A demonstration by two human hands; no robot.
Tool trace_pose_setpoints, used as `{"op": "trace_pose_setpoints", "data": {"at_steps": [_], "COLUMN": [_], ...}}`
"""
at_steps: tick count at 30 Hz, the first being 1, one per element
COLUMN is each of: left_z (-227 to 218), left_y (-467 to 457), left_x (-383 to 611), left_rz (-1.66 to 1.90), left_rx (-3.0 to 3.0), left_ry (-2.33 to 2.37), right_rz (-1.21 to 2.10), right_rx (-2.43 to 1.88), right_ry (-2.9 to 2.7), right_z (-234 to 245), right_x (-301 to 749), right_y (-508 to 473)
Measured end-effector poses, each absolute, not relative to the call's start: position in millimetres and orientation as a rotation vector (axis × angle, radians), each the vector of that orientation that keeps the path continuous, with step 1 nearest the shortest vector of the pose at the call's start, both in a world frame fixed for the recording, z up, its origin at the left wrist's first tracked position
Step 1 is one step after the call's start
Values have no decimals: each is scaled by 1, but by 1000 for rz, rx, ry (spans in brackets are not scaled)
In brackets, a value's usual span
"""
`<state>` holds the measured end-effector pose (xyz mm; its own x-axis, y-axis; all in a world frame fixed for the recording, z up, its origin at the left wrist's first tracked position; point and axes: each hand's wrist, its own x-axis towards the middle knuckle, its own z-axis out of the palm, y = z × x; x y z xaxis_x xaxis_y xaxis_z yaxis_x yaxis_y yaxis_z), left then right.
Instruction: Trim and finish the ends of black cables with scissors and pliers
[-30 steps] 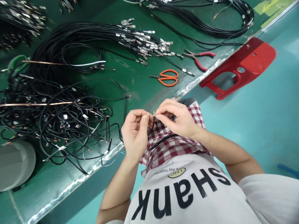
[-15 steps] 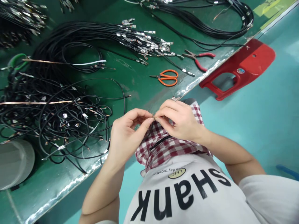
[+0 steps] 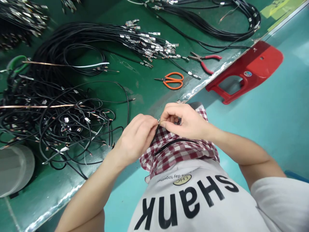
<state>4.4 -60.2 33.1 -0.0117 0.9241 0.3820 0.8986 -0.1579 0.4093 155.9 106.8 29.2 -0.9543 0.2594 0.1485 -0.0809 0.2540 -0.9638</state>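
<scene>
Over my lap, just off the table edge, my two hands meet fingertip to fingertip. My left hand [image 3: 136, 138] is closed round a thin black cable [image 3: 156, 132], its back turned up so that most of the grip is hidden. The cable's small light-coloured end [image 3: 158, 122] shows between the hands. Thumb and forefinger of my right hand [image 3: 184, 120] pinch at this end, the other fingers curled; the fine wires there are too small to make out clearly. Left of my hands lies a tangled heap of black cables [image 3: 67, 112] with stripped ends.
On the green table [image 3: 142, 83] lie orange-handled scissors [image 3: 172, 80] and red-handled pliers [image 3: 204, 61]. A bundle of cables with metal connectors [image 3: 149, 45] lies behind. A whitish round tub [image 3: 15, 170] stands at left, a red plastic stool [image 3: 251, 71] at right beyond the edge.
My left hand has rolled over, its back now facing up and its thumb hidden. My right hand's fingers have curled in more, still at the cable's end.
</scene>
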Motion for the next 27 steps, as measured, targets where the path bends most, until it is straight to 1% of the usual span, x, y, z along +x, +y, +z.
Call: {"op": "trace_pose_setpoints", "data": {"at_steps": [3, 4, 5, 6, 8, 11, 13, 16, 19, 22, 27], "left_z": [17, 15, 14, 14, 19, 28, 30, 27, 21, 16, 11], "left_y": [-62, -62, -62, -63, -64, -67, -69, -67, -62, -60, -58], "left_x": [-4, -3, -1, 3, 13, 28, 35, 42, 46, 49, 53], "left_rz": [880, 897, 941, 994, 1105, 1148, 1158, 1267, 1377, 1431, 1525], "left_rx": [2419, 2402, 2325, 2179, 1735, 1198, 1036, 803, 633, 588, 486], "left_ry": [1901, 1913, 1958, 2028, 2161, 2052, 1914, 1783, 1671, 1637, 1599], "right_rz": [2574, 2750, 2844, 2863, 2752, 2452, 2280, 2050, 1903, 1872, 2106], "right_rx": [-337, -403, -455, -486, -476, -407, -363, -315, -312, -328, -410], "right_ry": [-1852, -1710, -1608, -1565, -1628, -1840, -1922, -1999, -2066, -2057, -1673], "right_z": [20, 17, 15, 13, 14, 20, 22, 19, 15, 11, 0], "right_x": [149, 147, 146, 146, 147, 153, 156, 160, 161, 157, 143], "right_y": [111, 112, 112, 112, 110, 106, 103, 102, 104, 103, 83]}}
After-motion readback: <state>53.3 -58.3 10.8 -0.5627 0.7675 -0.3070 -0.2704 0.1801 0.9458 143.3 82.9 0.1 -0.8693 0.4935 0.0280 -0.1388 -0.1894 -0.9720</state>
